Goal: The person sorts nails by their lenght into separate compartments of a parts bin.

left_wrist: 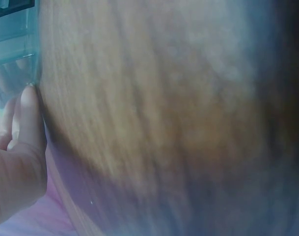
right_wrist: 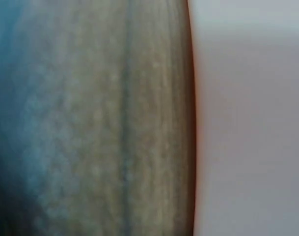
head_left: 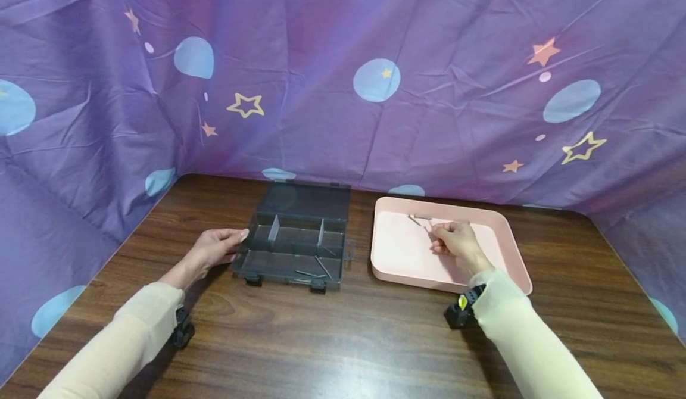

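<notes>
A dark see-through compartment box [head_left: 289, 238] lies with its lid [head_left: 308, 201] raised at the back. Several thin metal pieces, like nails or screws [head_left: 321, 266], lie in its front right part. My left hand [head_left: 209, 249] rests against the box's left side, its fingertips touching the wall; the left wrist view shows these fingers [left_wrist: 29, 115] fairly straight. Inside a pale pink tray [head_left: 399, 273], my right hand [head_left: 455, 241] has its fingers curled, pinching a thin metal piece [head_left: 430, 224]. More such pieces [head_left: 415, 220] lie just beyond the fingertips.
Box and tray stand side by side on a brown wood-grain table [head_left: 321, 339], a narrow gap between them. Two black latches [head_left: 318, 286] jut from the box's front edge. Behind the table hangs a purple cloth [head_left: 321, 137] with stars and planets.
</notes>
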`<state>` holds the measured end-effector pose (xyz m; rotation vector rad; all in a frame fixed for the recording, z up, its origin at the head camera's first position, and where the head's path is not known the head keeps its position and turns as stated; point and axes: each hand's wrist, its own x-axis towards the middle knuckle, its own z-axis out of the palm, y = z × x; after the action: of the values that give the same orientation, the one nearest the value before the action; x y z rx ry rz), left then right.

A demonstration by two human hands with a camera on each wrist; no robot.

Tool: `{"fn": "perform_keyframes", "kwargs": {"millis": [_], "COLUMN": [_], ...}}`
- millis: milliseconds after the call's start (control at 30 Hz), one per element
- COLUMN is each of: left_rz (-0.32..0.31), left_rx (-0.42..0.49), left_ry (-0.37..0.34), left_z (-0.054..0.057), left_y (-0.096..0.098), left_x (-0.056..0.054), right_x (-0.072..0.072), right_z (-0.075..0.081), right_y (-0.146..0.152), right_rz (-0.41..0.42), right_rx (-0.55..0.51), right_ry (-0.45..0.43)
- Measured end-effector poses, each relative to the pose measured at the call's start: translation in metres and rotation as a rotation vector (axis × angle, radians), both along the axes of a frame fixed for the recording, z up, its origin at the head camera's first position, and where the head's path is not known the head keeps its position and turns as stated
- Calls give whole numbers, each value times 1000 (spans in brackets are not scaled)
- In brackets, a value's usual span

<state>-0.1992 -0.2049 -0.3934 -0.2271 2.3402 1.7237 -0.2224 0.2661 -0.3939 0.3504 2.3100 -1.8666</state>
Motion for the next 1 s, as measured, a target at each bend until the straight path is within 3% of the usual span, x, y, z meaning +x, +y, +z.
{"fn": "perform_keyframes", "kwargs": {"millis": [367,700,1000], "left_rz": [-1,-10,-1], "left_rx": [3,-13,-23], "left_ry": [3,-5,-14], "left_z": [-3,-2,-3], "left_y": [-2,-3,-2], "left_x": [-2,0,-2], "right_x": [2,3,4], "right_z": [4,10,18], "right_y": [-2,-11,-23], "right_rz": [19,16,30], "right_rx": [-38,9,-62], "right_ry": [5,6,35]}}
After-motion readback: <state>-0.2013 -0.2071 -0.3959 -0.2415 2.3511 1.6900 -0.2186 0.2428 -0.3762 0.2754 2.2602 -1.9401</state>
